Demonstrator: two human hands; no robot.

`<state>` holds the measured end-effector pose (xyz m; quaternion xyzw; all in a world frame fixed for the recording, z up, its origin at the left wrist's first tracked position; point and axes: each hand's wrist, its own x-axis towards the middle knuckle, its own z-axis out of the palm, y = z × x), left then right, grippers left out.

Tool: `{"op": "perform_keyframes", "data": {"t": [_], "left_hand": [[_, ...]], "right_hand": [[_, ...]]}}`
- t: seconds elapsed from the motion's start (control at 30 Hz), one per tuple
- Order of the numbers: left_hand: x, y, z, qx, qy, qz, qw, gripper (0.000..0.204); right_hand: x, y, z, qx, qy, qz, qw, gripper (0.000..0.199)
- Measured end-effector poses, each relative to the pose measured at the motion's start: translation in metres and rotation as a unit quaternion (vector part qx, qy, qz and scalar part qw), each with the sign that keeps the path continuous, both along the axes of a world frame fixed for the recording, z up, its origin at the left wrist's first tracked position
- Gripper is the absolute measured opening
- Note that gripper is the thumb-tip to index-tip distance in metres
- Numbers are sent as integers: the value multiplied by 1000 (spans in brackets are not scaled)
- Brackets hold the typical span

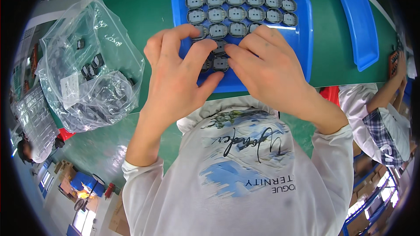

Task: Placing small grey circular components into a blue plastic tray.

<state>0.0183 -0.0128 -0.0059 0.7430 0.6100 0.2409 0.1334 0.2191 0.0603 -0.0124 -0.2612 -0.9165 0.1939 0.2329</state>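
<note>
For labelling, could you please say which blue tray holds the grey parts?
The central tray, beneath the left hand and right hand; the other blue tray lies apart, farther right.

Left hand (177,67) curled, right hand (271,67) curled nearby

Grey oval housings (236,14) rowed in blue tray (299,54)

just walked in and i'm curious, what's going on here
A person's left hand and right hand both have fingertips at a grey part within a blue tray; whether it's lifted, I can't tell. More parts sit in rows there. A clear bag with dark pieces inside lies left, a second tray right.
</note>
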Motion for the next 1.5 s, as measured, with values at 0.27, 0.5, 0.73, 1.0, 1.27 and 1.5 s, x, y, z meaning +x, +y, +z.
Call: {"op": "perform_keyframes", "data": {"t": [0.27,0.5,0.73,1.0,1.27,1.5], "left_hand": [[2,0,-3,21,12,6,1000,51],[0,0,-4,23,13,6,1000,51],[1,0,-4,21,18,11,1000,52],[-4,-2,-2,9,9,20,1000,54],[-20,-9,1,-24,-18,53,998,59],[-23,-8,5,-21,-19,46,999,60]], "right_hand": [[1,-6,4,-14,-10,15,1000,25],[1,-10,6,-46,-4,10,999,29],[0,-13,7,-55,-15,-7,998,35],[-1,-14,9,-78,3,-5,997,36],[3,-14,6,-77,-9,-24,997,26],[-1,-12,0,-69,-13,-30,997,25]]}}
